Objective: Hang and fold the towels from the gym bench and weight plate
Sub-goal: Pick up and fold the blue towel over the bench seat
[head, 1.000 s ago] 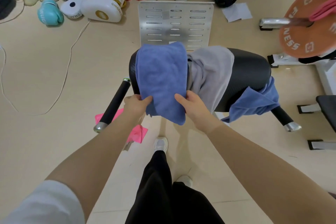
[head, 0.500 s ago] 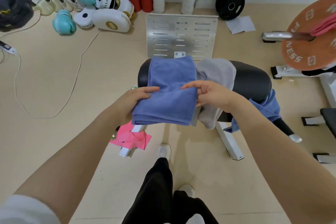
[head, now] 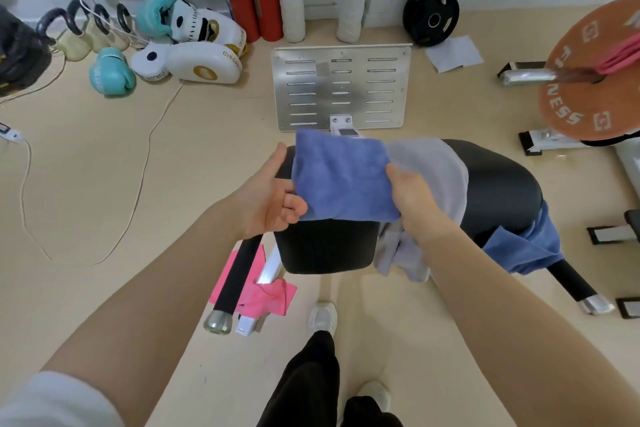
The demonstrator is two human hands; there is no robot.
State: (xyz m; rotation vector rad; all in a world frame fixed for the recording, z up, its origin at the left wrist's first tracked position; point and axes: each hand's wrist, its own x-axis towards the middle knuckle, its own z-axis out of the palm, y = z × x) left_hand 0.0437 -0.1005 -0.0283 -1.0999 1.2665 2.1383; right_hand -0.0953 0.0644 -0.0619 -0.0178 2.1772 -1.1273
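A folded towel (head: 341, 180) lies on the left end of the gym bench pad (head: 498, 184), with a second towel (head: 438, 177) draped just to its right and a third (head: 523, 250) hanging off the pad's right edge. Behind the bench a slotted metal plate (head: 341, 87) lies on the floor (head: 104, 184). A weight plate (head: 588, 97) stands to the right, with another towel (head: 620, 55) on it.

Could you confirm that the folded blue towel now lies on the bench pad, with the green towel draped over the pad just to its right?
Not quite: the head view shows the towel beside the folded blue towel on the bench pad is grey, not green.

Orange weight plate (head: 595, 80) cut off right.
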